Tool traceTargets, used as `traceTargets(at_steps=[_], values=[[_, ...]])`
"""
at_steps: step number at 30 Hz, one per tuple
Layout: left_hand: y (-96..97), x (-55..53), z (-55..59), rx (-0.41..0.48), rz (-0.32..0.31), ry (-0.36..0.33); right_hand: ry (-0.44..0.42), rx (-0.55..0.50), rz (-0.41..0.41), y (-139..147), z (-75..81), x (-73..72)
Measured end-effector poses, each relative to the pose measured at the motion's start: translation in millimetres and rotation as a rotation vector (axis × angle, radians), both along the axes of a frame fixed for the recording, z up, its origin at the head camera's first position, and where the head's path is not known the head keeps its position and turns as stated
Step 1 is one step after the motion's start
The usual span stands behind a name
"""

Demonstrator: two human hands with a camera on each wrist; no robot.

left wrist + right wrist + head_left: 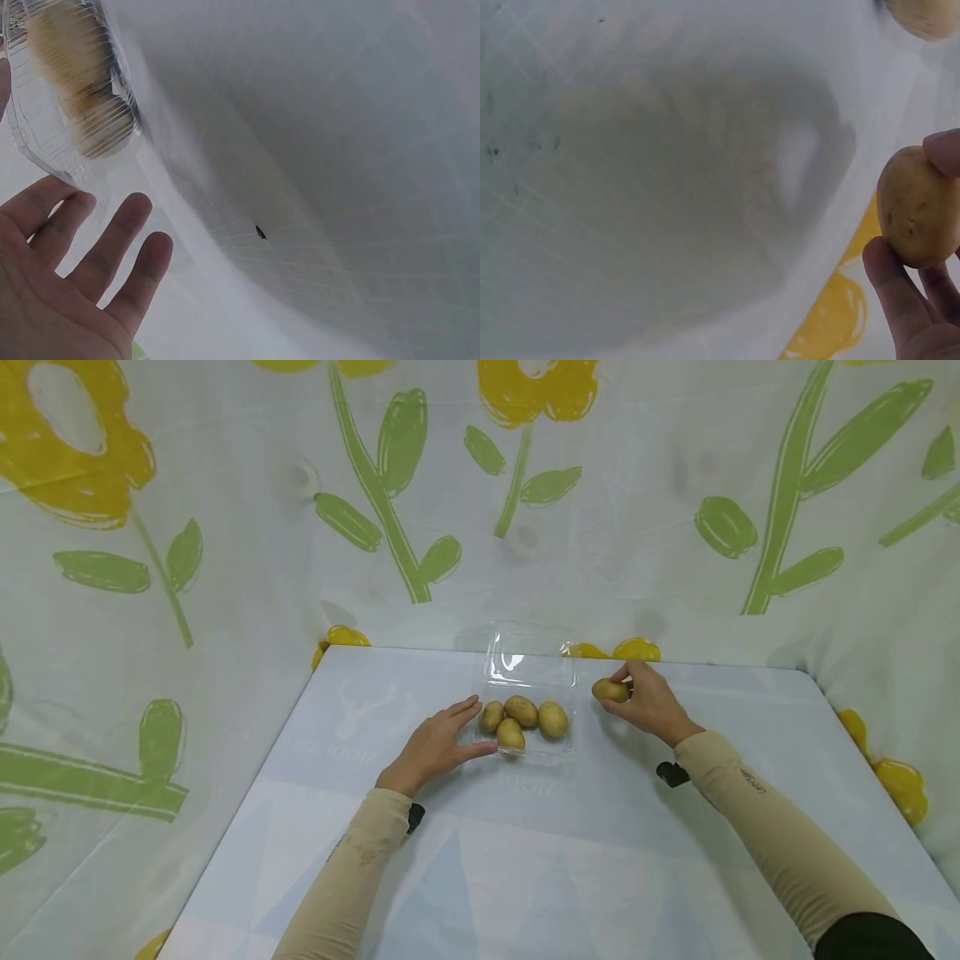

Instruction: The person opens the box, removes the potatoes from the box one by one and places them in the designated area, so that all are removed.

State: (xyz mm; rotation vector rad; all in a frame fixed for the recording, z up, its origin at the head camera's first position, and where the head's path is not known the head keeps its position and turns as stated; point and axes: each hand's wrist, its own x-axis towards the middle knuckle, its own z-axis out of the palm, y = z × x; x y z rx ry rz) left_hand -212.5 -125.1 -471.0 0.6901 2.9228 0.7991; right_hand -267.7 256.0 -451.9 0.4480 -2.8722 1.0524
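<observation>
Several potatoes point(552, 720) sit in a clear plastic clamshell box point(536, 756) near the table's far edge, its transparent lid point(528, 668) raised at the back. My left hand point(438, 743) is at the box's left side, fingers extended and thumb by the front left corner. In the left wrist view its fingertips point(82, 199) are at the box wall, with spread fingers. To the right of the box, my right hand point(652, 702) pinches another potato point(611, 691) between thumb and fingers. The right wrist view shows this held potato point(917, 208) close up, smooth and tan.
A pale table point(555, 877) with faint triangle patterns spreads around the box. Behind and beside it hangs a white curtain point(600, 568) printed with yellow flowers and green leaves, close to the table's back edge.
</observation>
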Motion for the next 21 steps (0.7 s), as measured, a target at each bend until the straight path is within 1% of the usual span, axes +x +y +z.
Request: traceTargets(at_steps=[5, 16, 21], values=[[0.4, 0.9, 1.6, 0.003, 0.004, -0.02, -0.045, 0.019, 0.014, 0.3, -4.6, -2.9], [1.1, 0.7, 0.6, 0.001, 0.009, -0.016, -0.048, 0.041, 0.008, 0.0, -6.5, 1.0], [0.8, 0.9, 0.4, -0.001, 0.008, -0.012, -0.032, 0.085, 0.022, 1.8, -7.1, 2.0]])
